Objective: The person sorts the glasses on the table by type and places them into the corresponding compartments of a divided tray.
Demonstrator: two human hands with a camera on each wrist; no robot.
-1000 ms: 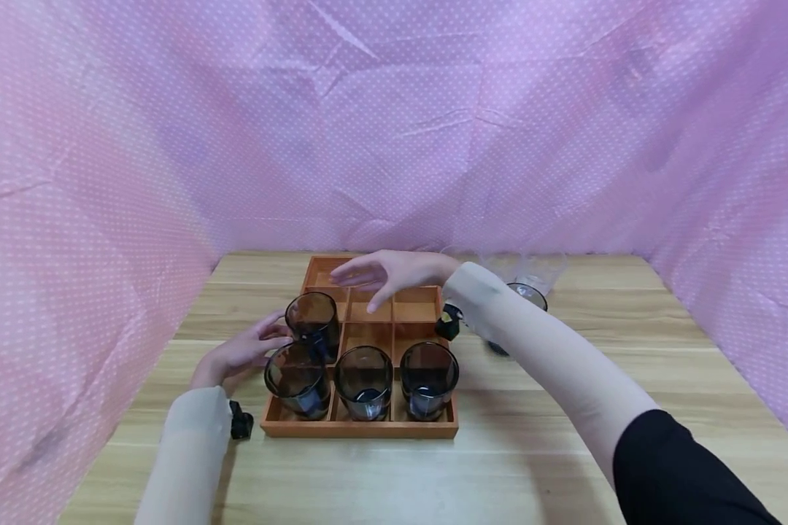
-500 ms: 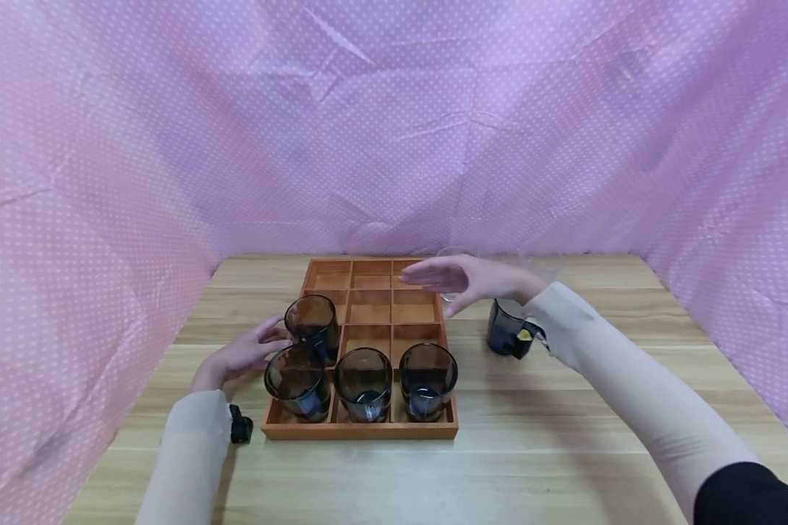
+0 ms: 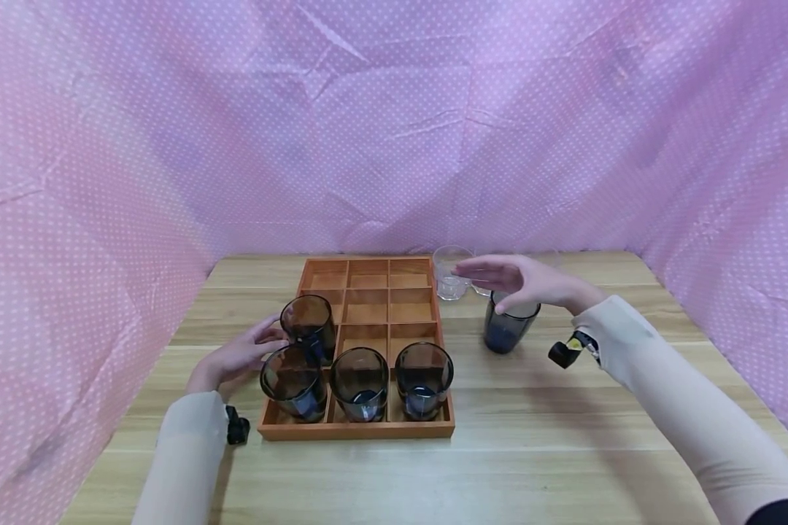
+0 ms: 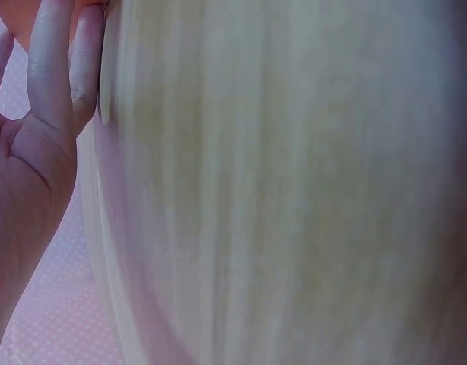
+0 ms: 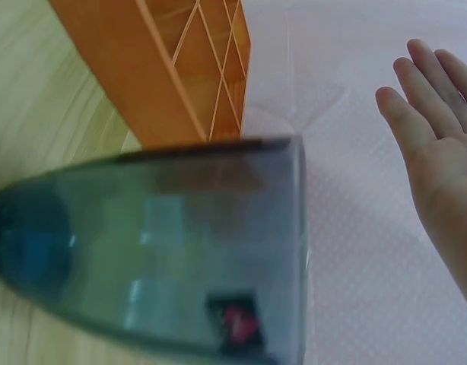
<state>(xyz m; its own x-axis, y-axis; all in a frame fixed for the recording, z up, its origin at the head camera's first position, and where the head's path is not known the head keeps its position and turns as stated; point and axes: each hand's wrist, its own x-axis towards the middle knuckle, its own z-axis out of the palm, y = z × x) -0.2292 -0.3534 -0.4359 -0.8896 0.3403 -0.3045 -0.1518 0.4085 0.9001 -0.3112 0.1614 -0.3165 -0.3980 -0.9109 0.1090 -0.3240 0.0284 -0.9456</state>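
Note:
My left hand (image 3: 239, 354) rests at the left side of a wooden divided tray (image 3: 357, 432), fingers fairly straight along its wall. In the left wrist view those fingers (image 4: 51, 68) lie against the tray's side. Three dark tinted glasses, among them the front middle glass (image 3: 361, 390), stand upright in the tray's front row. One more dark glass (image 3: 310, 328) stands behind the left one, close to my left fingertips. My right hand (image 3: 528, 283), fingers extended, hovers at the rim of a dark glass (image 3: 504, 335) on the table. The right wrist view shows that glass (image 5: 173, 243) apart from the palm.
Clear glasses, such as the faceted one (image 3: 452, 275), stand at the tray's back right, partly hidden behind my right hand. A pink dotted cloth (image 3: 394, 146) walls the back and sides of the wooden table (image 3: 499, 467).
My right hand has moved from over the tray rightward to above the dark glass on the table. The left hand has stayed in place beside the tray.

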